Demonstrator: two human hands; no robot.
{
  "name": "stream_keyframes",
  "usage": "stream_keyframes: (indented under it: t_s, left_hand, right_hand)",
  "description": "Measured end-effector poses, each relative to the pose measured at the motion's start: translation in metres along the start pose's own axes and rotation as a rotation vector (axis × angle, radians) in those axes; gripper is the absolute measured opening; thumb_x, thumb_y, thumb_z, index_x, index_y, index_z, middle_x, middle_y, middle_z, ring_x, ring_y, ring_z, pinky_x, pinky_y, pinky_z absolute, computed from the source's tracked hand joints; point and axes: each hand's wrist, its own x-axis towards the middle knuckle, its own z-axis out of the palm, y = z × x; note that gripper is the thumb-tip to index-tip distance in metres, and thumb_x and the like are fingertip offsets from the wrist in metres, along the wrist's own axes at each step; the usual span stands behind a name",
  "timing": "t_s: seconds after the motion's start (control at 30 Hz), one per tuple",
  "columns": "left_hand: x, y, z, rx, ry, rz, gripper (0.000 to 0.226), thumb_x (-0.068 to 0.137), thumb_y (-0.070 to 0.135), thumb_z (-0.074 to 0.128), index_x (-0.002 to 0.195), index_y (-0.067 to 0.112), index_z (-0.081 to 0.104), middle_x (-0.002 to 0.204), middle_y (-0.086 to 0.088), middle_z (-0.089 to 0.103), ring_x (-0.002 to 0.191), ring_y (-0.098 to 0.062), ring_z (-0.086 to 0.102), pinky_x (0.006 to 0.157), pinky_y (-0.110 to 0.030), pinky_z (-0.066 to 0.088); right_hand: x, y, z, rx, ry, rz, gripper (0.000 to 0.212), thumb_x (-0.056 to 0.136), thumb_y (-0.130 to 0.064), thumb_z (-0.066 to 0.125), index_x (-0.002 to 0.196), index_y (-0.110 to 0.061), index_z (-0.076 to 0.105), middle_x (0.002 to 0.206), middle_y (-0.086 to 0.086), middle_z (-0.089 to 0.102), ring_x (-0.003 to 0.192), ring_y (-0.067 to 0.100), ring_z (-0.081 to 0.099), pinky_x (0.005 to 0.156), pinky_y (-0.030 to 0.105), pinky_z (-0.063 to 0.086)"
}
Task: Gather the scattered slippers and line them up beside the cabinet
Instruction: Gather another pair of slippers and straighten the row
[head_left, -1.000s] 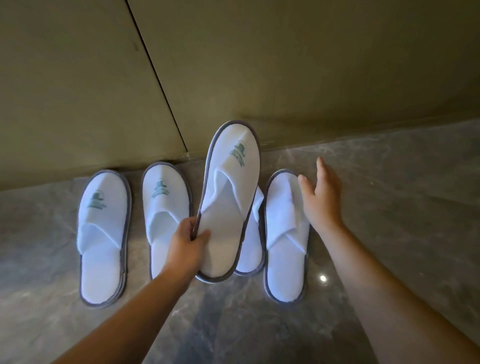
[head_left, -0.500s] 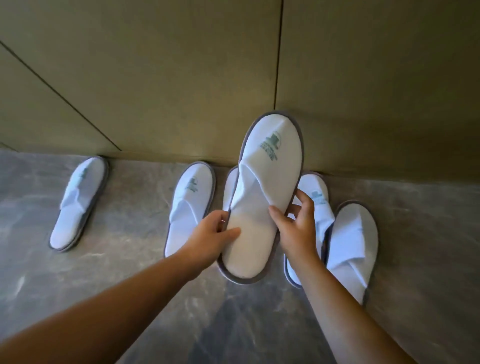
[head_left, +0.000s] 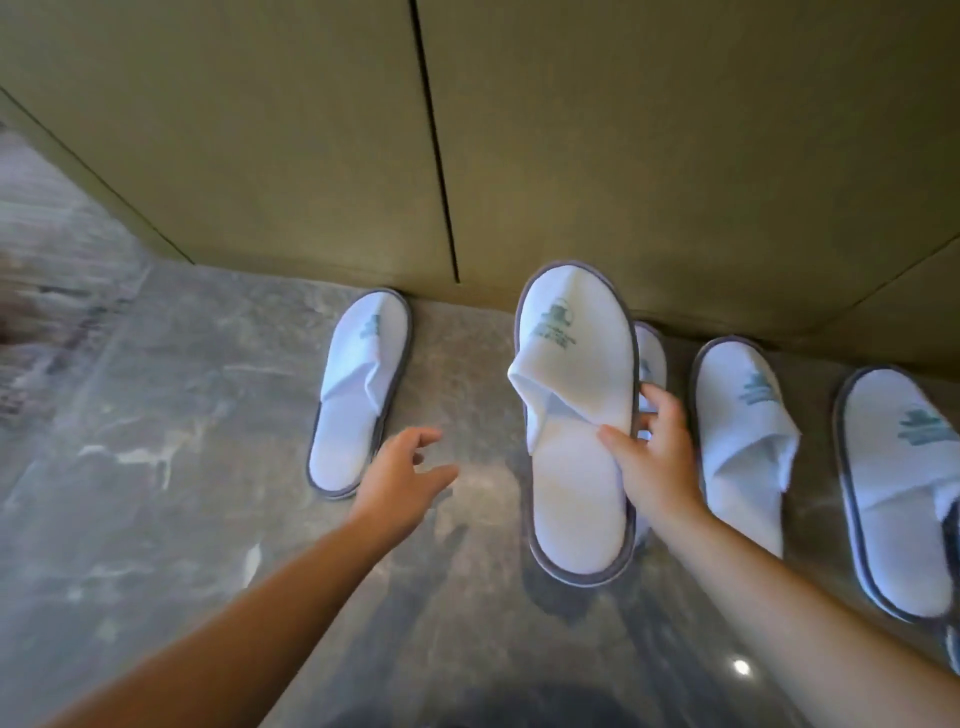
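Nearest to us, our two bare forearms reached out over the grey veined marble floor (head_left: 171, 415). Our left hand (head_left: 402, 467) hung empty, fingers loosely spread, just above the floor and just right of the heel of the lone white terry slipper with grey trim and a green logo (head_left: 358, 395), which lay flat with its toe touching the cabinet base. Our right hand (head_left: 652, 457) gripped the lifted white slipper (head_left: 571, 431) at its right edge, thumb on the insole and fingers curled round behind, so that it hung heel towards us and toe towards the cabinet. Its long axis ran nearly square to the cabinet front, matching the slippers on the floor. Behind it a partly hidden slipper (head_left: 652, 358) showed only as a sliver; whether the two touched we could not tell. To the right lay a third floor slipper (head_left: 743, 441) and, at the frame edge, a fourth (head_left: 898, 493), both toes to the wall. Farthest stood the olive-green panelled cabinet (head_left: 623, 145). We judged that the coming move turned on the bare gap between the lone left slipper and the held one: the held slipper already pointed the right way, so it needed only lowering leftward into that gap, and our right hand was the one carrying it.
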Motion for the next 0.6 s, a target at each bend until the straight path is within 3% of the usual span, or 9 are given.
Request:
stream_keyframes:
  t_s: [0.1,0.23,0.5,0.6]
  left_hand:
    - [0.014,-0.032,-0.033,0.077,0.032,-0.002,0.042,0.078,0.015,0.064,0.119,0.011,0.052,0.127,-0.011,0.051,0.114,-0.023,0.049,0.091,-0.026,0.035]
    - [0.020,-0.053,-0.052,0.124,0.037,0.015,0.048,0.078,0.014,0.063,0.123,0.009,0.048,0.133,-0.010,0.048,0.125,-0.024,0.041,0.101,-0.029,0.028]
    - [0.076,-0.094,-0.047,0.192,0.085,-0.127,0.079,0.076,0.028,0.067,0.139,0.016,0.022,0.149,-0.012,0.023,0.136,-0.032,0.022,0.110,-0.040,0.018]
    - [0.089,-0.106,-0.043,0.276,0.083,-0.165,0.088,0.073,0.033,0.069,0.141,0.019,0.015,0.150,-0.014,0.017,0.135,-0.036,0.020,0.109,-0.045,0.021]
  right_hand:
    - [-0.009,-0.019,0.047,-0.052,0.055,0.028,0.050,0.079,-0.010,0.062,0.123,-0.016,0.040,0.096,-0.002,0.053,0.088,0.020,0.051,0.070,0.016,0.034]
    - [-0.025,-0.033,0.087,-0.127,0.086,0.107,0.048,0.083,-0.014,0.059,0.126,-0.014,0.038,0.124,0.012,0.055,0.108,0.030,0.053,0.092,0.037,0.043]
    - [-0.005,-0.001,0.151,-0.134,0.033,0.148,0.045,0.086,-0.010,0.053,0.128,-0.011,0.036,0.127,0.015,0.053,0.108,0.031,0.053,0.079,0.030,0.039]
    - [0.013,0.017,0.161,-0.165,0.079,0.200,0.045,0.086,-0.010,0.053,0.128,-0.008,0.035,0.128,0.020,0.051,0.108,0.037,0.052,0.082,0.038,0.041]
